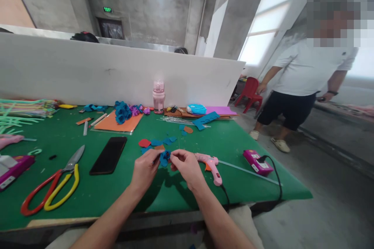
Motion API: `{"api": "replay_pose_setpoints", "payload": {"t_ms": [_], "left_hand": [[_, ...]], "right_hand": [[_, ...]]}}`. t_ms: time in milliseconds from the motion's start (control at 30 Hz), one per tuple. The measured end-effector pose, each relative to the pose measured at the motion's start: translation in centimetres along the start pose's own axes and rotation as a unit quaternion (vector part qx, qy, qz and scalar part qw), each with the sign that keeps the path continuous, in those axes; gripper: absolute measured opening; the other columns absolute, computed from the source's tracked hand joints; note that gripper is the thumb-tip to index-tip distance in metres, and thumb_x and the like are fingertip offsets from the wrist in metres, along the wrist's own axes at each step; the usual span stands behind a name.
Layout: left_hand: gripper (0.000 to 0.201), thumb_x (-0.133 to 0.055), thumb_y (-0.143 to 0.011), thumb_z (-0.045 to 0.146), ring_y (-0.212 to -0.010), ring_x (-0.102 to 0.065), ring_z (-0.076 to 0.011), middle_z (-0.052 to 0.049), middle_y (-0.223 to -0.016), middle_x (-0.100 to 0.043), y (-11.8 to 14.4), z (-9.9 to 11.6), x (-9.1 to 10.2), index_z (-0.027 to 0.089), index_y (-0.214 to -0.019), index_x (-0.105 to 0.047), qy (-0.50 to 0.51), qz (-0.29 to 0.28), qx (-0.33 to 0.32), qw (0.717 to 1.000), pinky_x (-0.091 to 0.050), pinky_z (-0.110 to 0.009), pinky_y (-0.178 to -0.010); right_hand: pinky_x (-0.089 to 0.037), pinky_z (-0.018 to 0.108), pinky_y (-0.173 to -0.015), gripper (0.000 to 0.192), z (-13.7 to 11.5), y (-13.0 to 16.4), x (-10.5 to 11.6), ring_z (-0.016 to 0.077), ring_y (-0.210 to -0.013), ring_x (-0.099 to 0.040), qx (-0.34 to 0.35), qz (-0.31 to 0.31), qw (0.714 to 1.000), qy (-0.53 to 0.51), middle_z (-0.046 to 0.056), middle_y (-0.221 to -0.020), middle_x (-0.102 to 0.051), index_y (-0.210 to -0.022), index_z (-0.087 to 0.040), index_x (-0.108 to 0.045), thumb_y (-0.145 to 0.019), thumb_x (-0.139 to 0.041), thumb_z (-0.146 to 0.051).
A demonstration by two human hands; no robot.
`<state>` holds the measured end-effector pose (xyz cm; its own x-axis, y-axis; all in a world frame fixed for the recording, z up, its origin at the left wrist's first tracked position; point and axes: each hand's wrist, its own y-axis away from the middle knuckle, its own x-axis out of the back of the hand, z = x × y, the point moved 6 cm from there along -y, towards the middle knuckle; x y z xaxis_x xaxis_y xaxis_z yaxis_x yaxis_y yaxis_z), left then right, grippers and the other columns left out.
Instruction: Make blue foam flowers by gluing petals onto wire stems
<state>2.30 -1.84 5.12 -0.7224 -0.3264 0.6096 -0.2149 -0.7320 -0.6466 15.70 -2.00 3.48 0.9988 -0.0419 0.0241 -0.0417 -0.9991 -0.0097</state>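
Note:
Between my two hands is a small blue felt flower [165,158], held just above the green table. My left hand [147,165] pinches its left side. On the other side, the fingers of my right hand [184,163] are closed on its edge. Loose blue felt pieces [156,142] and a red felt piece [144,143] lie just beyond my hands. Beside my right hand rests a pink glue gun [210,165] with a long clear glue stick [245,171] sticking out of its back.
Scissors [62,179] and a black phone [108,155] lie to the left. Finished blue flowers [122,112] sit on orange sheets [118,123]. A pink bottle [158,97] stands by the white partition [117,70]. A purple power strip [257,162] is at the right. A person [306,66] stands beyond the table.

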Motion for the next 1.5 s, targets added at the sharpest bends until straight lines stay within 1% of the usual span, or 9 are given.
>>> {"api": "replay_pose_setpoints", "payload": {"t_ms": [133, 300, 500, 667, 767, 933, 1000, 1267, 1500], "left_hand": [[0.021, -0.046, -0.084, 0.024, -0.069, -0.061, -0.0130, -0.003, -0.076, -0.068, 0.0, -0.1, 0.1, 0.019, -0.085, -0.066, 0.004, 0.002, 0.010, 1.000, -0.045, -0.021, -0.065], [0.019, -0.051, -0.080, 0.025, -0.063, -0.060, -0.0125, -0.001, -0.071, -0.068, -0.2, -0.4, -0.1, 0.020, -0.083, -0.068, 0.070, -0.021, 0.060, 0.996, -0.045, -0.020, -0.061], [0.017, -0.050, -0.075, 0.019, -0.054, -0.057, -0.0109, 0.001, -0.058, -0.063, 0.0, -1.2, -1.2, 0.016, -0.069, -0.066, 0.222, -0.067, 0.153, 0.961, -0.044, -0.018, -0.052], [0.015, -0.052, -0.074, 0.021, -0.052, -0.056, -0.0107, 0.002, -0.055, -0.062, -0.1, -1.2, -0.9, 0.016, -0.067, -0.065, 0.253, -0.050, 0.170, 0.951, -0.044, -0.018, -0.051], [0.017, -0.052, -0.076, 0.023, -0.052, -0.057, -0.0104, 0.002, -0.059, -0.064, -0.3, -0.8, -0.4, 0.017, -0.066, -0.065, 0.236, -0.041, 0.157, 0.958, -0.044, -0.018, -0.051], [0.023, -0.050, -0.080, 0.025, -0.063, -0.059, -0.0116, -0.001, -0.064, -0.063, -0.5, 0.2, 0.0, 0.018, -0.062, -0.062, 0.183, -0.043, 0.070, 0.980, -0.046, -0.019, -0.059], [0.024, -0.049, -0.081, 0.024, -0.064, -0.059, -0.0118, -0.001, -0.062, -0.062, -0.4, 0.4, 0.0, 0.018, -0.061, -0.061, 0.166, -0.044, 0.056, 0.984, -0.046, -0.019, -0.060], [0.023, -0.048, -0.081, 0.025, -0.063, -0.059, -0.0123, -0.001, -0.065, -0.064, -0.4, 0.3, 0.0, 0.018, -0.067, -0.065, 0.162, -0.042, 0.064, 0.984, -0.046, -0.020, -0.057], [0.023, -0.048, -0.080, 0.024, -0.057, -0.057, -0.0108, -0.001, -0.062, -0.063, -0.3, 0.4, -0.3, 0.017, -0.064, -0.063, 0.194, -0.039, 0.068, 0.978, -0.045, -0.019, -0.054]], "right_hand": [[-0.043, 0.023, -0.048, 0.017, 0.1, 0.1, -0.2, 0.0102, -0.046, -0.049, -0.019, -0.003, 0.999, -0.041, -0.002, -0.053, -0.056, -0.070, -0.014, -0.062, -0.064, -0.059, -0.030], [-0.043, 0.022, -0.050, 0.017, -0.3, 0.1, -0.1, 0.0098, -0.048, -0.051, 0.002, -0.008, 0.999, -0.049, -0.001, -0.056, -0.058, -0.070, -0.014, -0.063, -0.064, -0.062, -0.030], [-0.042, 0.022, -0.053, 0.016, -0.3, 0.2, -0.6, 0.0083, -0.049, -0.051, 0.006, -0.045, 0.993, -0.106, 0.000, -0.062, -0.062, -0.070, -0.015, -0.063, -0.065, -0.063, -0.030], [-0.042, 0.022, -0.052, 0.015, -0.8, 0.4, -0.6, 0.0087, -0.050, -0.052, 0.021, -0.046, 0.992, -0.114, 0.001, -0.062, -0.062, -0.071, -0.015, -0.062, -0.066, -0.063, -0.029], [-0.041, 0.021, -0.052, 0.016, -1.3, 0.3, -0.3, 0.0086, -0.050, -0.051, 0.036, -0.031, 0.993, -0.112, 0.000, -0.063, -0.061, -0.074, -0.015, -0.062, -0.068, -0.062, -0.030], [-0.041, 0.021, -0.052, 0.018, -1.8, 0.4, -0.1, 0.0080, -0.051, -0.050, 0.048, -0.028, 0.992, -0.111, -0.001, -0.061, -0.058, -0.072, -0.015, -0.063, -0.071, -0.061, -0.033], [-0.041, 0.021, -0.052, 0.019, -1.9, 0.5, 0.0, 0.0084, -0.051, -0.050, 0.048, -0.024, 0.992, -0.110, -0.001, -0.061, -0.058, -0.071, -0.015, -0.063, -0.070, -0.063, -0.034], [-0.040, 0.022, -0.051, 0.022, -1.9, 0.6, 0.2, 0.0094, -0.051, -0.049, 0.047, -0.007, 0.995, -0.087, -0.001, -0.057, -0.058, -0.068, -0.015, -0.065, -0.067, -0.066, -0.037], [-0.039, 0.019, -0.050, 0.023, 0.1, 0.3, -0.4, 0.0067, -0.046, -0.046, -0.049, -0.043, 0.976, -0.206, -0.003, -0.051, -0.055, -0.067, -0.015, -0.064, -0.062, -0.070, -0.036]]}}
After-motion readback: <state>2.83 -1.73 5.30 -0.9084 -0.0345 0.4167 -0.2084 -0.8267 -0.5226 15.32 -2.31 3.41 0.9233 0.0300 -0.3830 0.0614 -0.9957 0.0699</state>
